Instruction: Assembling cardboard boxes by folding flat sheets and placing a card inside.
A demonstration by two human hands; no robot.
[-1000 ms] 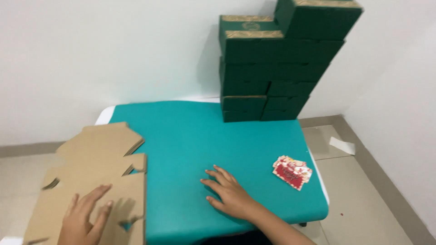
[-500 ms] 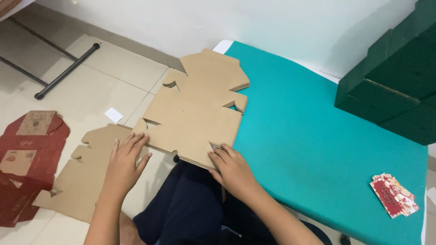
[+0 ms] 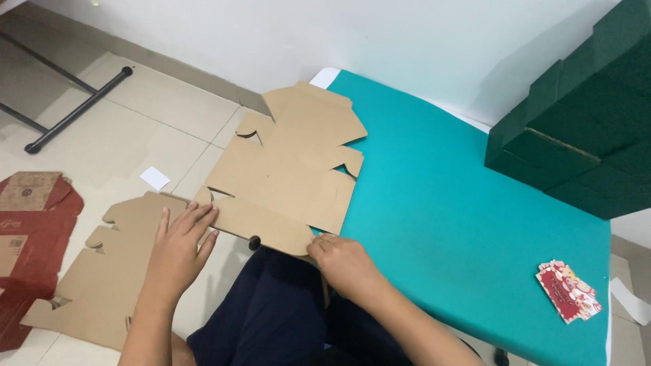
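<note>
A flat die-cut brown cardboard box blank [image 3: 291, 169] overhangs the left edge of the teal table [image 3: 441, 203]. My left hand [image 3: 180, 247] lies with fingers spread on the blank's near left corner, above another flat brown blank [image 3: 102, 271] on the floor. My right hand [image 3: 346, 264] grips the blank's near edge with curled fingers, just over my dark-trousered lap [image 3: 271, 318].
Dark green boxes [image 3: 583, 142] are stacked at the table's far right against the white wall. A small red patterned packet [image 3: 568, 291] lies near the table's right front. Red flattened cartons [image 3: 27, 230] lie on the tiled floor at left, with a black metal stand leg [image 3: 74, 108] beyond.
The view has swung left from the table top to its left edge. Both hands have come onto the top cardboard blank, which now lies a little further onto the table.
</note>
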